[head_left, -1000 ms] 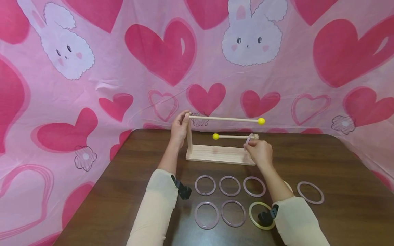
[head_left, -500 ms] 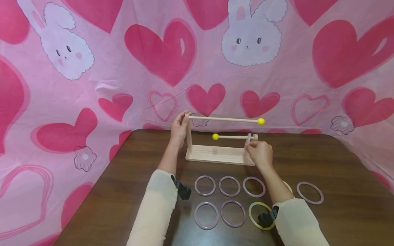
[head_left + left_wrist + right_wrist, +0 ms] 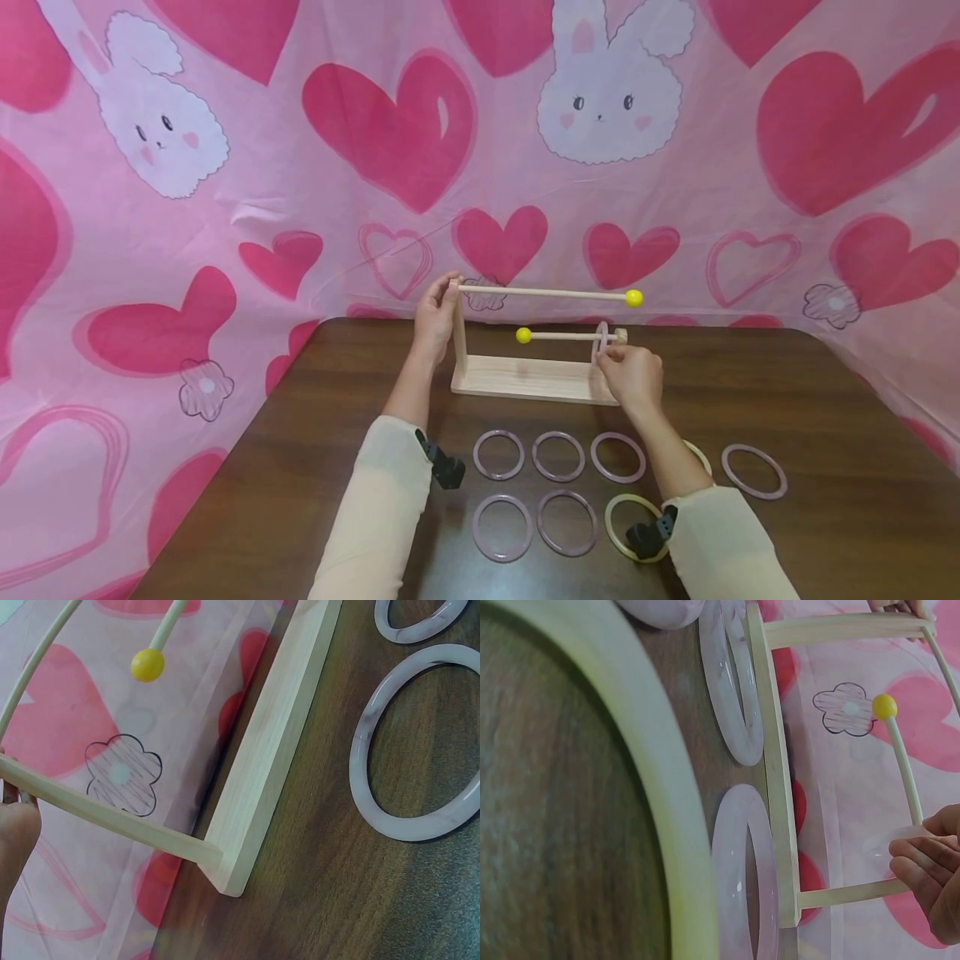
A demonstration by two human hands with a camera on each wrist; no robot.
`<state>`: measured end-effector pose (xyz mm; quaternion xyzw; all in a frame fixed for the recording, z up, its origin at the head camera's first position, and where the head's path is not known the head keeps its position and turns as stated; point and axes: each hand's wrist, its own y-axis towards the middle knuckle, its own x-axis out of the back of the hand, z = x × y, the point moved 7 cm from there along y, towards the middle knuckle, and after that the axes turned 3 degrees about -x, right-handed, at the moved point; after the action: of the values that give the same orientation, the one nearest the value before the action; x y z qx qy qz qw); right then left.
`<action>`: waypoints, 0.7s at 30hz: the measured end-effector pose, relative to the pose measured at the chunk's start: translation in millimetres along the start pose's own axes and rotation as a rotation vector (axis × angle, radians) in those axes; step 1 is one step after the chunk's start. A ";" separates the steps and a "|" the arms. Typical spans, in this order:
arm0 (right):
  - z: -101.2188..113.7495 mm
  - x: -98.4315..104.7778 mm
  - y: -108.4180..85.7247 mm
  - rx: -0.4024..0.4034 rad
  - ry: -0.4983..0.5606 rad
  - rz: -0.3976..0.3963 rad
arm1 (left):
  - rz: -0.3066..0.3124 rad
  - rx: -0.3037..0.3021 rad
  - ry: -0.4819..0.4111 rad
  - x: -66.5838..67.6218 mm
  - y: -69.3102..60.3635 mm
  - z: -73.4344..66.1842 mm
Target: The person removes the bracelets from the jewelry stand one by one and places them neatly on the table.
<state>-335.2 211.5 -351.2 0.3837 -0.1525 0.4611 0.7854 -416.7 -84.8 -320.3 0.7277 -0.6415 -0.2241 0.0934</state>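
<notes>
A pale wooden stand (image 3: 525, 377) has an upper rod (image 3: 547, 292) and a lower rod (image 3: 562, 336), each tipped with a yellow ball. My left hand (image 3: 437, 317) grips the top of the stand's tall left post (image 3: 461, 333); in the left wrist view only part of that hand (image 3: 16, 832) shows. Near the short right post, my right hand (image 3: 636, 379) pinches a light purple bangle (image 3: 602, 332) between thumb and fingers. This bangle hangs around the lower rod close to its post end. In the right wrist view the fingers (image 3: 922, 862) partly hide it.
In front of the stand lie two rows of bangles, mostly purple, such as this one (image 3: 498, 455). A yellow bangle (image 3: 618, 533) sits under the right wrist camera, another (image 3: 697, 454) behind the forearm. One purple bangle (image 3: 754, 472) lies farther right. A pink cloth (image 3: 495, 183) hangs behind.
The pinched bangle has turned more upright and shifted slightly left along the lower rod, away from the right post. My left hand stays on the tall post.
</notes>
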 end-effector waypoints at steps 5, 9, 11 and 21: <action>1.3 2.1 0.2 0.022 0.003 -0.025 | 0.001 -0.006 -0.003 -0.1 1.0 0.1; 2.0 3.9 1.7 0.025 0.005 -0.034 | 0.000 -0.006 -0.006 -0.5 0.8 0.1; 2.5 4.5 2.4 0.022 0.006 -0.033 | -0.001 -0.005 -0.006 -0.4 0.8 0.2; 3.5 3.2 1.6 0.010 0.023 -0.020 | -0.002 0.003 0.007 0.2 0.0 1.2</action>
<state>-334.4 211.2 -346.2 0.3837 -0.1372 0.4583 0.7899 -417.3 -84.8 -321.4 0.7294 -0.6407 -0.2205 0.0942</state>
